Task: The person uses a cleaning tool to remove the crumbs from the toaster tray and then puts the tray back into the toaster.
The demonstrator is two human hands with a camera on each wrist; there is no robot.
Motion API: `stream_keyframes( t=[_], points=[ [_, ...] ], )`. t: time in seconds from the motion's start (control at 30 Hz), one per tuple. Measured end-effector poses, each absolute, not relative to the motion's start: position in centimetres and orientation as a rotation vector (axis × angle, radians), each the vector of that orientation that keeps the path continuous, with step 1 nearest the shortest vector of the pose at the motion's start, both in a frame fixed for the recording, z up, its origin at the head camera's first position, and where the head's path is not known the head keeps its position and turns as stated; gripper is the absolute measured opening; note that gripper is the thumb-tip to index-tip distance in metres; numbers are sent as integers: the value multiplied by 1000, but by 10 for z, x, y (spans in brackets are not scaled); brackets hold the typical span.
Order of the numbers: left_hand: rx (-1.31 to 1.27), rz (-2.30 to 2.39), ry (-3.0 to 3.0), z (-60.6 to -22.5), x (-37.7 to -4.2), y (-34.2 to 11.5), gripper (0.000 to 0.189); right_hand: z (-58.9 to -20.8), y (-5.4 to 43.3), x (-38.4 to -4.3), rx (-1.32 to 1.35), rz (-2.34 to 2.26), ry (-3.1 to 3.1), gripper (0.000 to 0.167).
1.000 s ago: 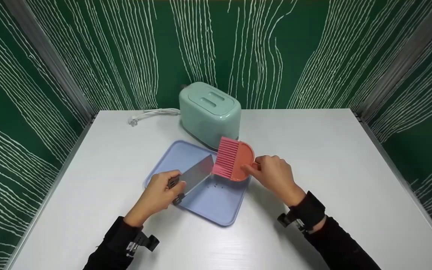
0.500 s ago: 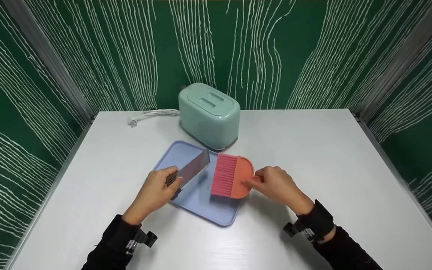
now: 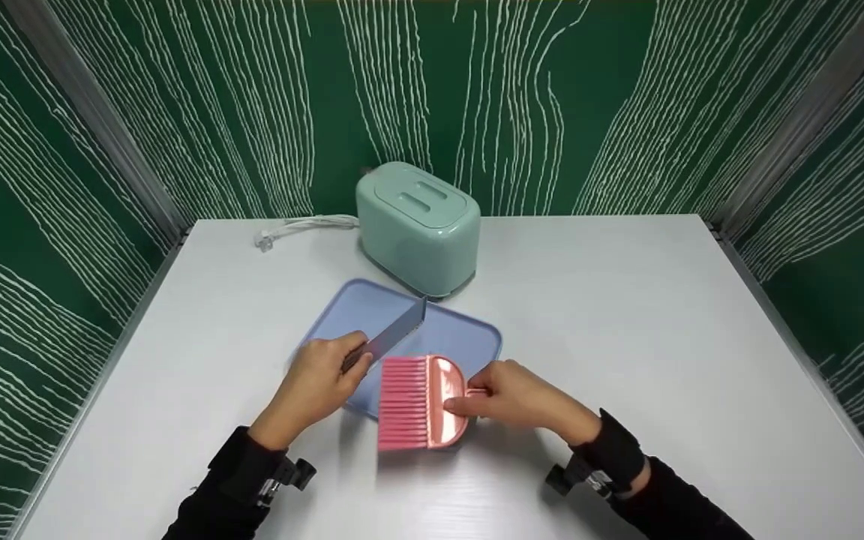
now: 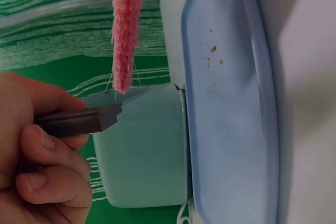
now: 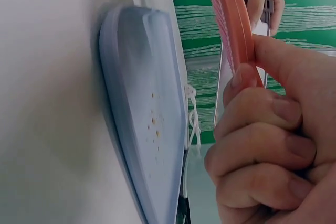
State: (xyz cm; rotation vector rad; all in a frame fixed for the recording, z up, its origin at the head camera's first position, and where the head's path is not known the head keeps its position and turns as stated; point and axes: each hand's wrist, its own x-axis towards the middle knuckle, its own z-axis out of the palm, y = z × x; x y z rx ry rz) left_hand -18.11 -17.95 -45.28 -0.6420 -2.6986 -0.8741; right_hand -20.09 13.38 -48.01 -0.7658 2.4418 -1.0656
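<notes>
My left hand (image 3: 319,379) grips the dark handle (image 4: 79,121) of a thin metal crumb tray (image 3: 402,328), which is tilted nearly on edge above the blue serving tray (image 3: 462,334). My right hand (image 3: 514,397) pinches the short handle of an orange brush with pink bristles (image 3: 404,403), thumb on its face. The brush hangs over the serving tray's near edge, bristles pointing left, in front of the crumb tray and apart from the table. Small brown crumbs (image 5: 156,124) lie on the serving tray; the left wrist view also shows them.
A mint-green toaster (image 3: 417,232) stands just behind the serving tray. Its white cord and plug (image 3: 265,240) lie at the back left of the white table (image 3: 612,300). Green walls with white lines (image 3: 492,105) enclose the back and sides.
My right hand has brought the brush away from the crumb tray, toward the front and then left. The crumb tray has turned more edge-on; the left hand has hardly shifted.
</notes>
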Motion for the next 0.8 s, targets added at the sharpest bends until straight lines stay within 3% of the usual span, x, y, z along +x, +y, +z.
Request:
stream_keyframes(
  t=[0.8],
  points=[
    [-768, -576, -2695, -448, -174, -171, 20, -495, 128, -211, -697, -1034, 2457, 53]
  ],
)
